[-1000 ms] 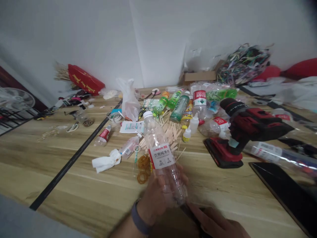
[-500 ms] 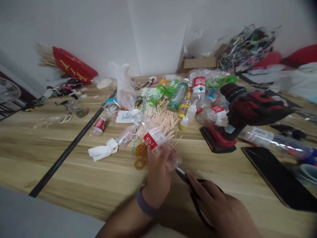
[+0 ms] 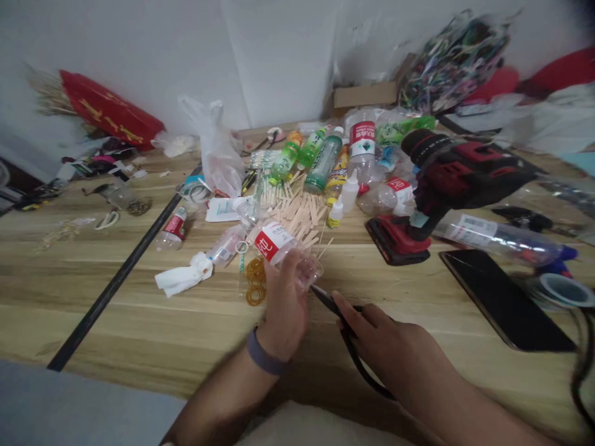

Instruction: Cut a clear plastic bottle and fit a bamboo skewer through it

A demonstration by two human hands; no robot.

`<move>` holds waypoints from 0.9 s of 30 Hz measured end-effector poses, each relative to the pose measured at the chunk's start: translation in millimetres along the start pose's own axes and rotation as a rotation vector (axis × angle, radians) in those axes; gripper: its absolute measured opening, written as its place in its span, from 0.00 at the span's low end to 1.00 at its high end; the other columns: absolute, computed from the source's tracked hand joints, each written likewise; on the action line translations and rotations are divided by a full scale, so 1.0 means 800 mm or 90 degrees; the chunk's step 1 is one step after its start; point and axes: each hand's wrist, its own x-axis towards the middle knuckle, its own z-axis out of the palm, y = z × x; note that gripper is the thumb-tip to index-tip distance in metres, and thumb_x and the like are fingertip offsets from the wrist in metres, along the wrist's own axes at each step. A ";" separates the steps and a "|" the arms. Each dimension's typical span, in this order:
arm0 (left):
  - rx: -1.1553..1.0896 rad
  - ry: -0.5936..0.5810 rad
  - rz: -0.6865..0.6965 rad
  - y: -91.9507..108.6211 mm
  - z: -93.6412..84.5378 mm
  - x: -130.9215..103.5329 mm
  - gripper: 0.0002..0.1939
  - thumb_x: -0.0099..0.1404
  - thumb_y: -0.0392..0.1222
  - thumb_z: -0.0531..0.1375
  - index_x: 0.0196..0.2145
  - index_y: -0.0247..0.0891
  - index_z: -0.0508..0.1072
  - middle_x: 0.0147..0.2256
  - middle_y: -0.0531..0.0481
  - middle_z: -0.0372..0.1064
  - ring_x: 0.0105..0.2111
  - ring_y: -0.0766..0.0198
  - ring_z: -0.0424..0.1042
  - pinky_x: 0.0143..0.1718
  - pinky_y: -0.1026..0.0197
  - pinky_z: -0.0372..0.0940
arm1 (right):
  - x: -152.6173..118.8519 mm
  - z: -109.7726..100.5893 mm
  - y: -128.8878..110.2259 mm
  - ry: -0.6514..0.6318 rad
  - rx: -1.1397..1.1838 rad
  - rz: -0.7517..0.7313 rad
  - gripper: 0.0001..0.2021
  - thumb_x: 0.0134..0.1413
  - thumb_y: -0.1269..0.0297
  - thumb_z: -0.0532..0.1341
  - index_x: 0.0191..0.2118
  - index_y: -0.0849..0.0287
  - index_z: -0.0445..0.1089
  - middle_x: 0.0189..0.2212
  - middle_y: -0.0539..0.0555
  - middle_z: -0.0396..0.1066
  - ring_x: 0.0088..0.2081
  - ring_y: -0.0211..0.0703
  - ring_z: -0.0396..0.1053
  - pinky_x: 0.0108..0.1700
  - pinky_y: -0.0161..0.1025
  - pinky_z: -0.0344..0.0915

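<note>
My left hand [image 3: 287, 303], with a grey band at the wrist, is wrapped round the lower part of a clear plastic bottle [image 3: 275, 243] with a red and white label. The bottle lies tilted, its cap end pointing away to the upper left. In my right hand [image 3: 390, 341] is a pair of black-handled scissors [image 3: 328, 300]. Their tip touches or almost touches the bottle's base; whether it has pierced the plastic cannot be made out. Rubber bands [image 3: 255, 282] lie left of my left hand, and wooden sticks [image 3: 300, 214] are spread behind the bottle.
A red and black power drill [image 3: 458, 179] stands on the right, with a black phone [image 3: 506, 300] in front of it. Several bottles, one a green bottle [image 3: 324, 164], lie at the back. A white tissue [image 3: 183, 275] and small bottle [image 3: 171, 229] are at the left.
The view has shifted, so the table's objects appear slightly further left and mostly higher. Both hands still hold the bottle and scissors, with the blades still at the bottle's base.
</note>
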 end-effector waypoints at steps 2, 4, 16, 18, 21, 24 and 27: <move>0.005 -0.001 0.010 0.000 0.001 0.000 0.21 0.52 0.46 0.73 0.36 0.41 0.67 0.30 0.57 0.68 0.29 0.68 0.69 0.32 0.64 0.64 | 0.001 -0.002 0.000 0.006 -0.007 0.010 0.24 0.60 0.66 0.52 0.59 0.57 0.74 0.33 0.61 0.73 0.19 0.39 0.59 0.21 0.35 0.43; 0.003 -0.001 0.008 0.002 0.000 0.001 0.21 0.51 0.46 0.73 0.36 0.40 0.67 0.30 0.56 0.68 0.29 0.67 0.69 0.33 0.63 0.65 | 0.006 -0.009 -0.005 -0.104 0.136 0.023 0.22 0.62 0.57 0.53 0.55 0.58 0.75 0.30 0.57 0.72 0.18 0.37 0.59 0.19 0.33 0.46; -0.001 0.000 0.021 0.002 0.003 -0.001 0.19 0.54 0.47 0.72 0.37 0.41 0.69 0.30 0.55 0.70 0.30 0.65 0.71 0.35 0.62 0.66 | 0.004 -0.012 -0.010 -0.026 0.025 0.046 0.25 0.58 0.63 0.53 0.58 0.57 0.74 0.32 0.59 0.71 0.19 0.36 0.59 0.22 0.35 0.41; -0.002 0.012 0.023 0.000 0.002 -0.001 0.20 0.54 0.47 0.73 0.38 0.41 0.69 0.31 0.55 0.71 0.31 0.65 0.72 0.35 0.62 0.67 | 0.004 -0.014 -0.014 -0.039 0.045 0.039 0.24 0.58 0.62 0.52 0.57 0.57 0.74 0.31 0.58 0.71 0.19 0.37 0.59 0.22 0.34 0.41; -0.006 0.000 0.000 0.005 0.000 -0.002 0.21 0.52 0.49 0.73 0.39 0.41 0.71 0.33 0.53 0.72 0.32 0.64 0.73 0.36 0.62 0.68 | 0.008 -0.021 -0.025 -0.250 0.387 0.136 0.29 0.58 0.42 0.52 0.53 0.59 0.73 0.23 0.50 0.64 0.14 0.33 0.52 0.17 0.32 0.45; -0.007 -0.017 -0.035 0.012 0.000 -0.004 0.22 0.52 0.53 0.73 0.39 0.39 0.73 0.35 0.51 0.74 0.33 0.63 0.74 0.38 0.61 0.69 | 0.011 -0.023 -0.028 -0.376 0.575 0.215 0.42 0.54 0.31 0.44 0.57 0.63 0.67 0.19 0.44 0.56 0.10 0.32 0.43 0.13 0.33 0.46; 0.002 -0.022 -0.020 0.011 0.002 -0.005 0.21 0.53 0.51 0.72 0.38 0.39 0.72 0.33 0.52 0.73 0.33 0.64 0.73 0.37 0.63 0.68 | 0.007 -0.016 -0.021 -0.241 0.298 0.105 0.33 0.61 0.41 0.46 0.56 0.60 0.71 0.22 0.51 0.64 0.13 0.36 0.54 0.16 0.34 0.49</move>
